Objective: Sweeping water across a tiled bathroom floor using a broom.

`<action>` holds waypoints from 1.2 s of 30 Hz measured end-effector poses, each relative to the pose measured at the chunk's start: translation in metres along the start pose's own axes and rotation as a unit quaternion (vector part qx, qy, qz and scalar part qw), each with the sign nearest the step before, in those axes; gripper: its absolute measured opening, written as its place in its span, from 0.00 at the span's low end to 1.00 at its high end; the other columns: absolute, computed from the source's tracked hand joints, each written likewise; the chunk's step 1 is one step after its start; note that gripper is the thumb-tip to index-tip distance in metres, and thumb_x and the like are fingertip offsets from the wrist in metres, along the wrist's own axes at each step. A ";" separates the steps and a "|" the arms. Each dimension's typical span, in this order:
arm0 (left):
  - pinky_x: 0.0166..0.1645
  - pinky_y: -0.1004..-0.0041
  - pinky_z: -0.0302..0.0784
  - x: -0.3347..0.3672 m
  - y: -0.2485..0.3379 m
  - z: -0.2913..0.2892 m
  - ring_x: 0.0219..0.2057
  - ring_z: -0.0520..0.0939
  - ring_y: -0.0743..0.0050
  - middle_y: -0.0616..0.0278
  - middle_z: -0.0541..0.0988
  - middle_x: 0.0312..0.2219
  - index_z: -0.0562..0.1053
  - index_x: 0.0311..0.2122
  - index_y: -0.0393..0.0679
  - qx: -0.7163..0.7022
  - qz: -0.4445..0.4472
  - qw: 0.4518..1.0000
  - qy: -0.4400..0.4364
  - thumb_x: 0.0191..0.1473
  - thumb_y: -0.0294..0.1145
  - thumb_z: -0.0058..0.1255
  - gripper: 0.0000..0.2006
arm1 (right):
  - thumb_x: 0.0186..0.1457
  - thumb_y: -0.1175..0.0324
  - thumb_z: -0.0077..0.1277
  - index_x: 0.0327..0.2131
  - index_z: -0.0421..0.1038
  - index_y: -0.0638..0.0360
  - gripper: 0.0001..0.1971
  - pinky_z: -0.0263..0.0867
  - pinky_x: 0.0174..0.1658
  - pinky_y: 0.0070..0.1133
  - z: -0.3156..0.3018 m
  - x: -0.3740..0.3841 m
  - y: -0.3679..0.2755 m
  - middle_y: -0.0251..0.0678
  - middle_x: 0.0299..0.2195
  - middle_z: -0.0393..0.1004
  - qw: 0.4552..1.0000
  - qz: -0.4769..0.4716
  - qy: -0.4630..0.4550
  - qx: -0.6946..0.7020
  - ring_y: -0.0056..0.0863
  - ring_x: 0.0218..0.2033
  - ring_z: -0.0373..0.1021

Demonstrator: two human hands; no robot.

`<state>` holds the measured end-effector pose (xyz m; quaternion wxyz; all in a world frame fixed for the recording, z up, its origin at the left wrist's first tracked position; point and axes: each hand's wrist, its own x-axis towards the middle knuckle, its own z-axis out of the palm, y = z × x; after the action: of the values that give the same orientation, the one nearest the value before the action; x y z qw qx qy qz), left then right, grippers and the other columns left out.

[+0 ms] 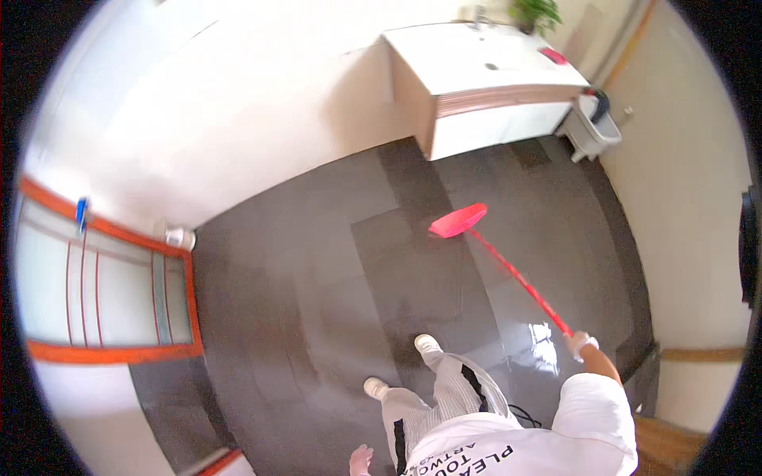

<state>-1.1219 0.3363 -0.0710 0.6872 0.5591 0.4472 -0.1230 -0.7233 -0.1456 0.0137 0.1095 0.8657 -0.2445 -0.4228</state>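
Right hand (582, 347) is gripping the near end of a red long-handled tool (520, 278). Left hand (361, 460) is hanging low, fingers loosely curled, seemingly holding nothing. The tool's broad head (460, 221) is showing over the floor (262, 262), short of its far edge along the vanity (508, 127); contact: cannot tell. Risks: a wide swing could be knocking the vanity's near corner; if the shiny patch (544, 349) is wet, the right shoe (427, 343) could be slipping there.

Blk caps lettering (476, 460) on wearer's wht T-shirt (548, 438), partly cut off.
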 end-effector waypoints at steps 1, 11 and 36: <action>0.49 0.73 0.57 0.007 0.020 0.005 0.47 0.62 0.68 0.58 0.62 0.45 0.58 0.47 0.40 -0.007 -0.026 1.000 -0.005 0.47 0.37 0.42 0.22 | 0.47 0.46 0.27 0.34 0.67 0.62 0.28 0.58 0.42 0.28 -0.004 0.006 0.012 0.46 0.35 0.66 0.999 0.019 0.000 0.046 0.39 0.40 0.63; 0.42 0.70 0.62 0.134 0.126 0.038 0.39 0.67 0.66 0.58 0.66 0.36 0.63 0.35 0.41 0.266 -0.144 0.946 -0.114 0.42 0.35 0.41 0.13 | 0.47 0.46 0.31 0.32 0.67 0.59 0.25 0.63 0.28 0.24 0.142 -0.010 0.060 0.40 0.23 0.69 0.946 0.153 0.015 0.285 0.31 0.29 0.68; 0.31 0.78 0.60 0.212 0.255 0.190 0.25 0.68 0.81 0.68 0.71 0.22 0.69 0.32 0.42 0.504 -0.110 0.828 -0.218 0.38 0.38 0.46 0.15 | 0.49 0.48 0.25 0.37 0.63 0.63 0.27 0.58 0.42 0.29 0.254 -0.119 0.002 0.48 0.38 0.65 0.805 0.180 -0.166 0.541 0.39 0.41 0.62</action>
<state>-0.7403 0.3272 -0.0674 0.3712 0.7338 0.2197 -0.5248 -0.9856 -0.0818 -0.0613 -0.3447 0.6417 -0.5991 -0.3325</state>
